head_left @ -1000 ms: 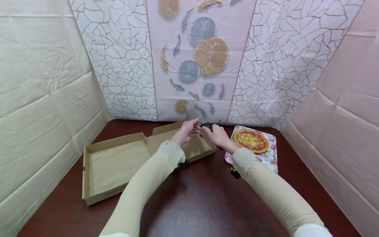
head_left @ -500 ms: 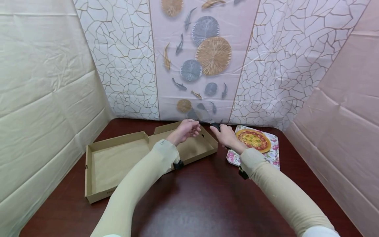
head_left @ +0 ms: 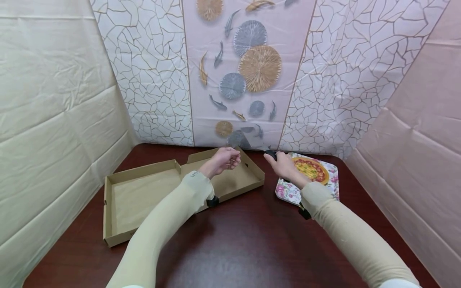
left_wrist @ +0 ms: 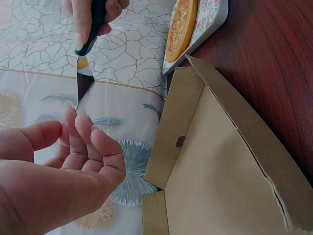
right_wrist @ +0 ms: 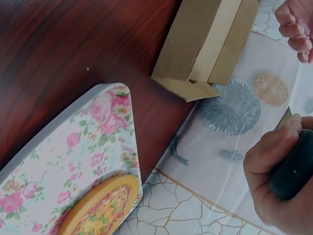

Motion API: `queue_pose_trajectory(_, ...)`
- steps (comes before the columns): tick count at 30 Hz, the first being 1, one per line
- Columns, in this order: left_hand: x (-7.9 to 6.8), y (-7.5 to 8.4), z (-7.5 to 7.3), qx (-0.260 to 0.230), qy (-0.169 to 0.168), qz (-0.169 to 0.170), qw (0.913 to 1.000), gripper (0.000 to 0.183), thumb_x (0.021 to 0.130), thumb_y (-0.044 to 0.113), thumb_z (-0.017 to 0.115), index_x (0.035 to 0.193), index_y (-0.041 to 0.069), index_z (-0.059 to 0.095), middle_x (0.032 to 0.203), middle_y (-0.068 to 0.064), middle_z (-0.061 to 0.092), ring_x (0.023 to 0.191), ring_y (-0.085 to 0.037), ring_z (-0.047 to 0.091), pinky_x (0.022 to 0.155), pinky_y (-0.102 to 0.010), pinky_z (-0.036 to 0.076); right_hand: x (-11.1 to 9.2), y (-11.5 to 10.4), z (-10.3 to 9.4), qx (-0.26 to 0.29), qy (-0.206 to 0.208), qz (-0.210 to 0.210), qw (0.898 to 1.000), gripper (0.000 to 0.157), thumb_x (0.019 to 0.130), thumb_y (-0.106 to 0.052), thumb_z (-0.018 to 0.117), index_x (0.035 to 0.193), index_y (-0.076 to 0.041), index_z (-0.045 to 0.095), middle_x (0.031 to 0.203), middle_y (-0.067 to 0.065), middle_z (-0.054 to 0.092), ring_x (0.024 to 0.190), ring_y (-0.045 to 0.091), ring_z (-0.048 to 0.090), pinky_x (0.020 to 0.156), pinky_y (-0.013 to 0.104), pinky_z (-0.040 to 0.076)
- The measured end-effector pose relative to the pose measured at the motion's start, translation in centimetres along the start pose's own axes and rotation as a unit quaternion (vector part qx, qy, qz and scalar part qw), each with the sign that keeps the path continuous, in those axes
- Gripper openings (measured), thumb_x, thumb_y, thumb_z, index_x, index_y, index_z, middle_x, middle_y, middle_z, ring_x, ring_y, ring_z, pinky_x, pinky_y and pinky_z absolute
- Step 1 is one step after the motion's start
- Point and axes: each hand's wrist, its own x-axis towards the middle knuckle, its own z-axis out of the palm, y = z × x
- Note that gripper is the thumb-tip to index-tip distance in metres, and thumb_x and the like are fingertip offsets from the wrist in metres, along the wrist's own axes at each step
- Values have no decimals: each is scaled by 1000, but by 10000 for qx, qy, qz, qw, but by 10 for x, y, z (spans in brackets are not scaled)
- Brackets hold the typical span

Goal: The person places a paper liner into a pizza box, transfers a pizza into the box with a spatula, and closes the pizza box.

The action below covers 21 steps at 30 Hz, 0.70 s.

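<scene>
Holding a flat-bladed tool up in the air with the right hand, fingers wrapped tight round the black handle and thumb laid along it. Looks pretty different from a second ago: back then nearly meeting the left hand above the cardboard box, now drawn off to the right with a clear gap in between. Also sitting a touch lower and further left than half a second back on the left-hand side, fingers together and loosely bent, thumb tip close to the index finger. Lines up with the end of the metal blade in the left wrist view, but shows up apart in the right wrist view, so can't say for sure about contact. Now covering a bit more of the pizza in the head view with the right hand, just in front of the flowery tray. No change there otherwise: same spot as half a second ago for pizza and tray, on the right of the dark red table. Same deal for the box, lying wide open on the left, with the left hand over its right half.
</scene>
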Motion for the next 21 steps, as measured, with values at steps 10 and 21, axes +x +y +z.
queue_pose_trajectory(10, -2, -3, -4, 95, -117, -14, 9999, 15, 99, 16, 50, 88, 6, 55, 68, 0, 59, 57, -11, 54, 56, -23, 44, -6, 9, -10, 88, 5, 35, 10000, 46, 102, -43, 40, 82, -2, 45, 61, 5, 44, 43, 15, 45, 46, 30, 40)
queue_pose_trajectory(21, -1, -6, -6, -10, -139, -15, 9999, 16, 99, 16, 50, 98, 0, 54, 67, 1, 58, 57, -11, 53, 57, -23, 43, -9, 23, -20, -38, 165, 92, 9998, 47, 102, -44, 40, 78, -4, 46, 60, 4, 44, 47, 18, 42, 51, 31, 38)
